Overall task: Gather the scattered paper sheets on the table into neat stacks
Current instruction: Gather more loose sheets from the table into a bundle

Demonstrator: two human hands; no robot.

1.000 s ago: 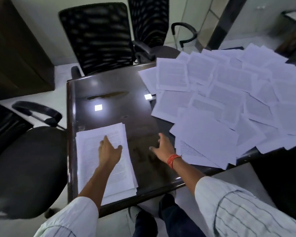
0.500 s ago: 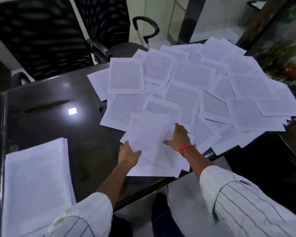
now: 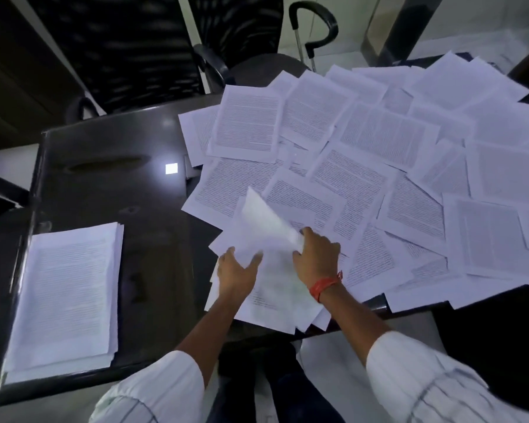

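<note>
While half a second ago both of my hands only lay flat on the nearest loose sheets, now my right hand (image 3: pixel 316 253) has pinched the top sheet (image 3: pixel 264 222) at its near corner and lifted it, so it curls up blurred above the others. My left hand (image 3: pixel 237 270) is open and presses flat on the small pile (image 3: pixel 275 297) under it, at the lower middle of the frame by the near edge of the bench (image 3: pixel 104 178). A second ago my left hand was resting on the finished stack (image 3: pixel 64 294), which lies at the lower left, well apart from where I work now. So I think a new round of collecting has begun. Most of the scattered sheets (image 3: pixel 379 141) cover the whole right half of the bench, overlapping, so much is left. The lifted sheet is thin and may bend or slip.
</note>
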